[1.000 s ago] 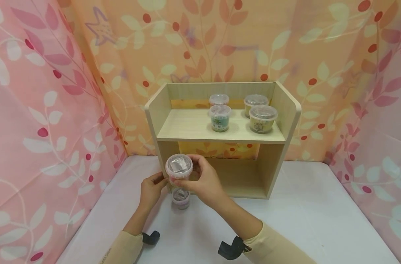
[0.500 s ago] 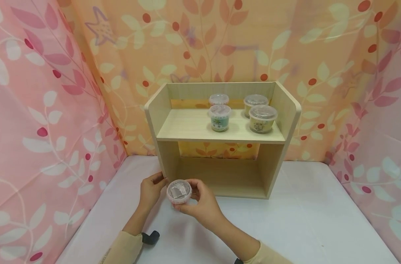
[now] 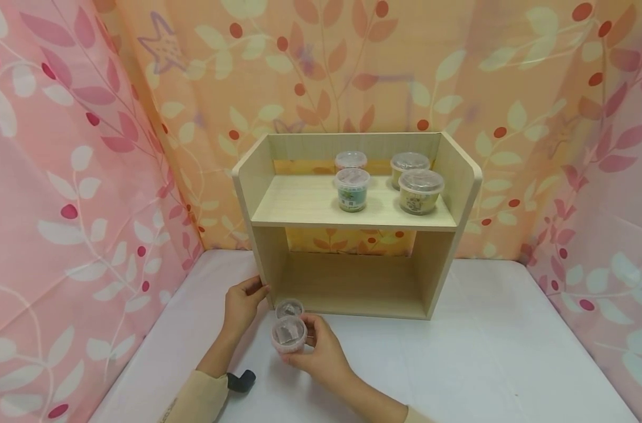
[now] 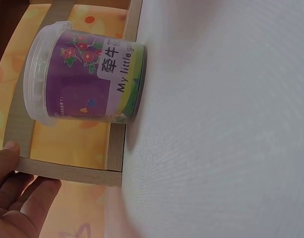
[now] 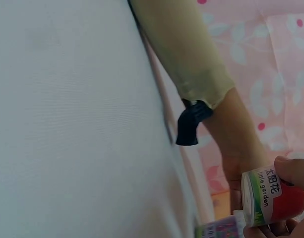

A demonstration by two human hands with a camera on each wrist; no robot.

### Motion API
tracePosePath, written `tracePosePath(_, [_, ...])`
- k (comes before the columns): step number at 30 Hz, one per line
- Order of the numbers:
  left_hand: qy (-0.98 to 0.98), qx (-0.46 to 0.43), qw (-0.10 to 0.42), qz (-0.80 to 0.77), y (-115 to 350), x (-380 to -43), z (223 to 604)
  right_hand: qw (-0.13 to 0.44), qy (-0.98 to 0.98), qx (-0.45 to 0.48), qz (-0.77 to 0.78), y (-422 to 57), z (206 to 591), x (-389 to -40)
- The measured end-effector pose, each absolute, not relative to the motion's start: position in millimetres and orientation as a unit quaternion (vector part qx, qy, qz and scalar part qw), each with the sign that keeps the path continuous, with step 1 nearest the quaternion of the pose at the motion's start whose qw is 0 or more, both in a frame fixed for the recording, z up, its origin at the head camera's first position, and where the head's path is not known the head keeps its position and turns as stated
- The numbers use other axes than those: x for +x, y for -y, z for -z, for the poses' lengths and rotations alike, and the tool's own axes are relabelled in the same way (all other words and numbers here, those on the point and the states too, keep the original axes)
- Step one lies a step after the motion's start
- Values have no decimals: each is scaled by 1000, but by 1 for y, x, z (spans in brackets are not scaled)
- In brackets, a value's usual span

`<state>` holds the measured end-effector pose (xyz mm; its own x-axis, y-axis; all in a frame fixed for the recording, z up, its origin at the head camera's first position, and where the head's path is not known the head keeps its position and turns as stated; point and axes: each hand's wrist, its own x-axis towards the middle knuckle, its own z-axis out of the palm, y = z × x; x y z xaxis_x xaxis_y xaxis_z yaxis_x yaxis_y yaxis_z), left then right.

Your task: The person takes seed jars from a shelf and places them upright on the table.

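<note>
My left hand (image 3: 240, 305) pinches the front edge of the left side panel of a pale wooden shelf (image 3: 299, 200); the left wrist view shows the thumb and fingers (image 4: 40, 198) on either side of it. My right hand (image 3: 323, 355) grips a small clear-lidded plastic tub (image 3: 289, 335), its red label (image 5: 285, 201) reading "little garden". Right behind that tub, a purple-labelled tub (image 4: 77, 79) printed "My little garden" stands upright on the white table before the shelf's lower left corner. In the head view the held tub overlaps it, hiding all but its lid (image 3: 289, 306).
On the upper board, a green-labelled tub (image 3: 352, 191) has another small tub (image 3: 350, 160) behind it. To their right stand two wider yellowish tubs, one in front (image 3: 421, 192), one behind (image 3: 409, 161). Floral curtains (image 3: 321, 64) enclose the white table (image 3: 490, 352).
My right hand has brought the red-labelled tub down and toward me, from above the purple-labelled tub to just in front of it. The left hand stays on the shelf panel.
</note>
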<state>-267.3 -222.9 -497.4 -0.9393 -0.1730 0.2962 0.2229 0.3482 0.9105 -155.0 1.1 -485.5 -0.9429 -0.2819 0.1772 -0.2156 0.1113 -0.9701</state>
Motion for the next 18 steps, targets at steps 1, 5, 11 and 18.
tracePosePath(1, [804,-15,173,569,223,-267,497,22,-750,-167,640,0,489,-155])
tracePosePath(5, [808,-12,173,563,224,-267,497,7,-769,-177,614,3,500,-156])
tracePosePath(11, [806,-13,176,566,223,-268,497,5,-793,-184,581,9,515,-157])
tracePosePath(18, [808,-18,179,561,223,-269,499,17,-798,-159,582,18,527,-156])
